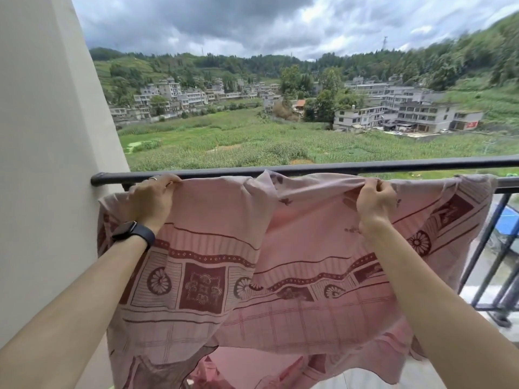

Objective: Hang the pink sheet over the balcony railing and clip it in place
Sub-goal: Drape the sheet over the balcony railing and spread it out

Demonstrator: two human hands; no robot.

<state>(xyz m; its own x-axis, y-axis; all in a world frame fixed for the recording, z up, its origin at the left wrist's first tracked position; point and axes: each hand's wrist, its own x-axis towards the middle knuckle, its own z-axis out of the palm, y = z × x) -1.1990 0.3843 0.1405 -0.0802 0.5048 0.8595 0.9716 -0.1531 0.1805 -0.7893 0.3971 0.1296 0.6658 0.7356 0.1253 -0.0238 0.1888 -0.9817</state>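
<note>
The pink sheet (252, 220), printed with dark red bands and flower motifs, hangs in front of the black balcony railing (337, 166). My left hand (153, 197) grips its top edge near the railing's left end; a dark watch sits on that wrist. My right hand (375, 202) pinches the top edge further right, just below the upper bar. The sheet's right corner lies over a lower bar of the railing. Its bottom hangs loose and folded toward me. No clip is visible.
A pale wall or pillar (50, 136) stands close on the left, where the railing ends. Vertical black bars (483, 248) continue at the right. Beyond the railing lie green fields, buildings and hills far below.
</note>
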